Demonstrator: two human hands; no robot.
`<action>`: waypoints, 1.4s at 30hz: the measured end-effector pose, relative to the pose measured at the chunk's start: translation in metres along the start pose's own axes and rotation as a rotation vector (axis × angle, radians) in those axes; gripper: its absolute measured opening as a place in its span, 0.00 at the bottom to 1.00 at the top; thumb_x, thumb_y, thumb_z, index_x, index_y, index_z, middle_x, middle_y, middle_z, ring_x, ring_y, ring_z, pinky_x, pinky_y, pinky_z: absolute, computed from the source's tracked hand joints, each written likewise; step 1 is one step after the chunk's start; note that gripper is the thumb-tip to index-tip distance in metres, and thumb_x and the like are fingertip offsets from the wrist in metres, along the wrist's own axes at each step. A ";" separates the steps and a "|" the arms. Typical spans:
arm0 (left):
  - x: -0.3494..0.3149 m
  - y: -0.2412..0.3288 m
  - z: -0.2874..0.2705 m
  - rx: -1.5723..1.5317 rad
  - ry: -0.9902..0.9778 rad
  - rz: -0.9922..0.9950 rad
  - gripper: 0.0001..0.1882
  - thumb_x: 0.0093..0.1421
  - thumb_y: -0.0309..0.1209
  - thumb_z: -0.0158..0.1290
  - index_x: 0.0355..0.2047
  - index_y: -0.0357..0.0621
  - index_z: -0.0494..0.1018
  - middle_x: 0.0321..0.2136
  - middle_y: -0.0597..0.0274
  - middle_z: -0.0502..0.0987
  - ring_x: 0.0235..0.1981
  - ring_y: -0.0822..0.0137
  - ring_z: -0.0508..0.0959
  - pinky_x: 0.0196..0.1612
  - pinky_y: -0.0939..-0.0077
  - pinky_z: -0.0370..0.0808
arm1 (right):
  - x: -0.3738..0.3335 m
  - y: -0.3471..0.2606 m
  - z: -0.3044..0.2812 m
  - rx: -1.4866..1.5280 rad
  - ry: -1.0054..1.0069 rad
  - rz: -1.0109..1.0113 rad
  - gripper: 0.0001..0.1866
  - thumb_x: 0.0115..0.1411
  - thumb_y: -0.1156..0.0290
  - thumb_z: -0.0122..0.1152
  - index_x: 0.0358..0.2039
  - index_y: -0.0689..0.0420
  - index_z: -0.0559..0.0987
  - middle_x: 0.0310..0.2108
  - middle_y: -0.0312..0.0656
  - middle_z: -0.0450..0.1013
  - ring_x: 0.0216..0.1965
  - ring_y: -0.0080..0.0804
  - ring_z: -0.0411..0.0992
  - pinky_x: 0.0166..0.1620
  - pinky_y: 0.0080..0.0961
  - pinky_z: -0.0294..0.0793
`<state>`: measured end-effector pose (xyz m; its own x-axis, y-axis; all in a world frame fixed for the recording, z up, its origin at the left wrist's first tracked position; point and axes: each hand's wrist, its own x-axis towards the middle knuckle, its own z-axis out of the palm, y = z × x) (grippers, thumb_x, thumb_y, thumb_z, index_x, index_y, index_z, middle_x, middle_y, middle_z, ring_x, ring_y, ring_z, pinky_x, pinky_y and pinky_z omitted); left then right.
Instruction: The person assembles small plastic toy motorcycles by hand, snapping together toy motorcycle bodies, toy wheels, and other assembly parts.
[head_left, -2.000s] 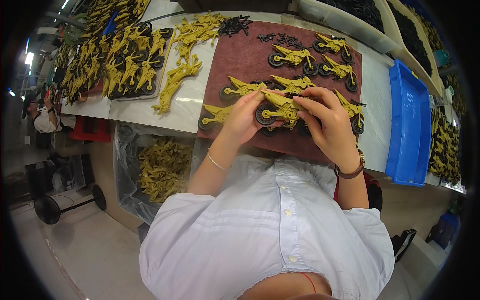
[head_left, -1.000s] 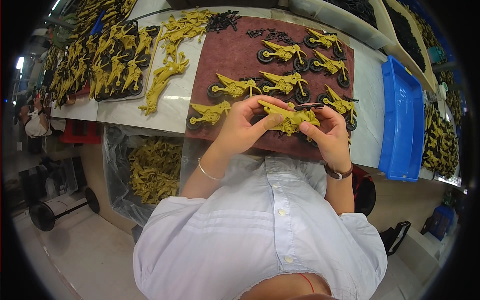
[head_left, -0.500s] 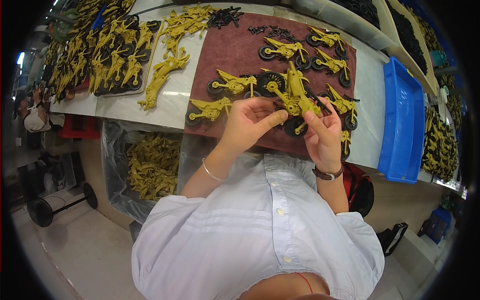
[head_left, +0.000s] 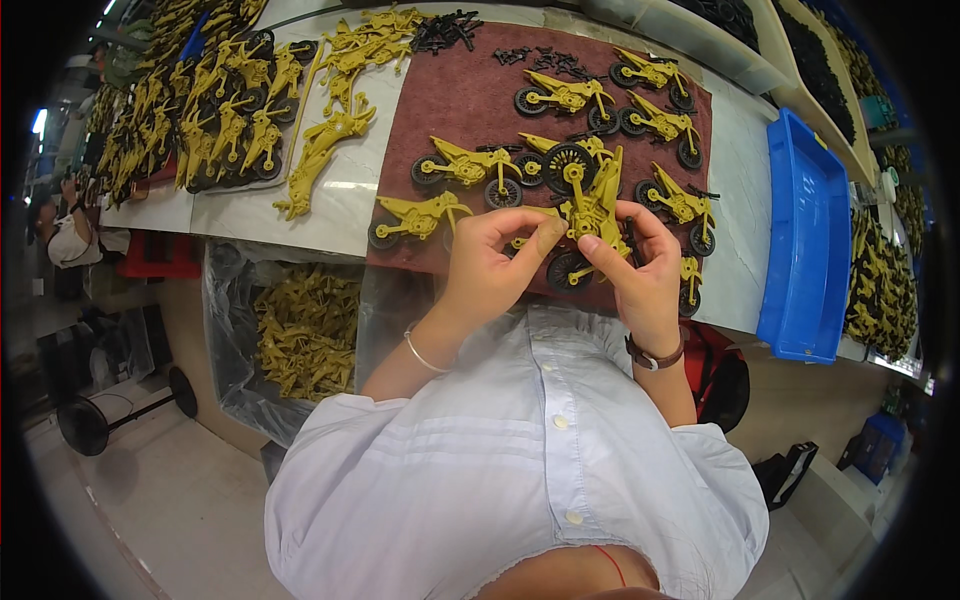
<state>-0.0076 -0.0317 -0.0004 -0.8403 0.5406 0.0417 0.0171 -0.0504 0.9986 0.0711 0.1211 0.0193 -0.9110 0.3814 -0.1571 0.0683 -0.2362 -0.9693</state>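
Observation:
A yellow toy motorcycle [head_left: 594, 205] with black wheels is tilted up between my two hands, over the red-brown cloth [head_left: 480, 95]. My right hand [head_left: 648, 275] is closed round its right side, thumb pressed against the lower body. My left hand [head_left: 492, 258] is closed too, thumb and forefinger pinched at its left side; whether a small part sits between those fingertips is hidden. Other yellow motorcycles lie around them on the cloth, among them one to the left [head_left: 465, 165] and one to the right [head_left: 680, 205].
Small black parts [head_left: 545, 62] lie at the cloth's far edge. Loose yellow body pieces [head_left: 325, 160] are on the table to the left, beside a tray of motorcycles [head_left: 230, 120]. A blue bin [head_left: 800, 250] stands at right. Below the table hangs a plastic bag of yellow pieces [head_left: 305, 330].
The motorcycle in my hands has turned more upright. My right fingers have shifted round its side and my left fingertips have closed in on it. The black bar by my right fingers no longer shows.

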 end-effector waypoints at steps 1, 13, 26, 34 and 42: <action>-0.001 0.000 0.001 -0.031 0.015 -0.011 0.08 0.60 0.26 0.58 0.35 0.32 0.79 0.30 0.61 0.81 0.31 0.79 0.77 0.34 0.84 0.74 | 0.000 0.000 0.002 -0.023 0.003 -0.036 0.18 0.53 0.78 0.68 0.43 0.66 0.73 0.38 0.38 0.76 0.37 0.18 0.72 0.38 0.16 0.75; -0.001 -0.004 0.001 -0.245 -0.005 0.018 0.08 0.58 0.23 0.57 0.35 0.29 0.78 0.31 0.59 0.81 0.34 0.75 0.78 0.38 0.81 0.75 | -0.003 0.000 0.007 -0.027 0.023 -0.069 0.17 0.52 0.80 0.68 0.43 0.66 0.74 0.39 0.39 0.75 0.39 0.19 0.72 0.40 0.17 0.75; 0.000 0.012 -0.006 0.110 -0.104 0.215 0.08 0.51 0.16 0.59 0.33 0.30 0.78 0.32 0.54 0.81 0.34 0.71 0.80 0.39 0.80 0.75 | -0.003 -0.007 -0.006 0.080 -0.197 -0.034 0.20 0.55 0.78 0.67 0.48 0.66 0.74 0.41 0.40 0.75 0.41 0.22 0.73 0.44 0.19 0.74; 0.005 0.017 -0.015 0.116 -0.144 0.218 0.07 0.51 0.20 0.61 0.32 0.32 0.80 0.29 0.54 0.82 0.30 0.71 0.81 0.34 0.80 0.76 | -0.003 0.003 -0.006 0.104 -0.190 -0.036 0.17 0.57 0.74 0.65 0.45 0.66 0.76 0.40 0.38 0.76 0.41 0.19 0.71 0.44 0.19 0.71; 0.003 0.013 -0.013 -0.053 -0.128 0.075 0.07 0.51 0.20 0.62 0.31 0.32 0.80 0.28 0.56 0.81 0.30 0.73 0.80 0.35 0.81 0.75 | -0.003 0.002 -0.005 0.067 -0.202 -0.062 0.17 0.57 0.75 0.65 0.46 0.66 0.76 0.40 0.38 0.76 0.41 0.20 0.71 0.46 0.19 0.70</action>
<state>-0.0167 -0.0418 0.0122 -0.7618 0.6360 0.1233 0.0460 -0.1367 0.9895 0.0765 0.1238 0.0168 -0.9761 0.2116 -0.0500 -0.0113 -0.2792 -0.9602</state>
